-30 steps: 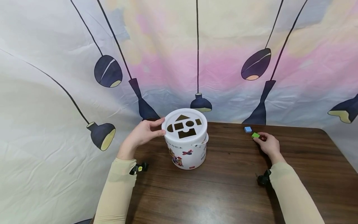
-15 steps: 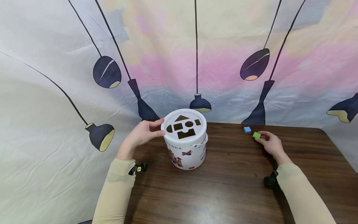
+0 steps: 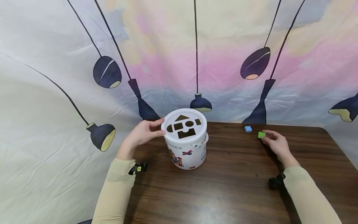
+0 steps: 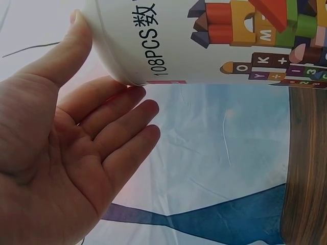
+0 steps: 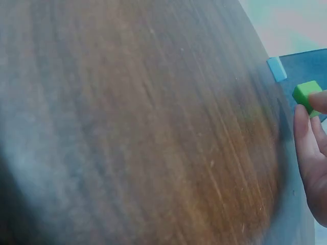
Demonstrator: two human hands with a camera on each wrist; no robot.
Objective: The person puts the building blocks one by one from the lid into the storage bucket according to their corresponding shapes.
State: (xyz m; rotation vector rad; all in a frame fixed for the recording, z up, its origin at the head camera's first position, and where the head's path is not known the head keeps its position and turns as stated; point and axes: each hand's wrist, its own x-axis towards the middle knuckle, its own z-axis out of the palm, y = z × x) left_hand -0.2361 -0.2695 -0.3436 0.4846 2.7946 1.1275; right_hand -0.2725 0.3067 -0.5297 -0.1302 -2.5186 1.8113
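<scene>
A white toy-block bucket [image 3: 186, 154] stands upright on the table. Its white lid [image 3: 201, 130] has several shaped holes. My left hand [image 3: 142, 134] touches the left of the lid's rim with thumb and fingertips; in the left wrist view the fingers of that hand [image 4: 120, 115] are mostly straight. Well to the right of the bucket, my right hand [image 3: 277, 145] pinches a small green block [image 3: 261, 135] between thumb and fingers. The right wrist view shows the green block [image 5: 305, 93] as a cube, partly covered by the fingertips. A blue block [image 3: 248, 128] lies just left of it.
The brown wooden table [image 3: 223, 186] reaches back to a hanging cloth [image 3: 223, 62] printed with lamps. A white handle [image 3: 206, 140] hangs on the bucket's right side. The table's right back corner [image 3: 321, 132] is rounded.
My right hand has moved slightly right with the green block, widening its distance from the blue block. The left hand and the bucket have stayed in place.
</scene>
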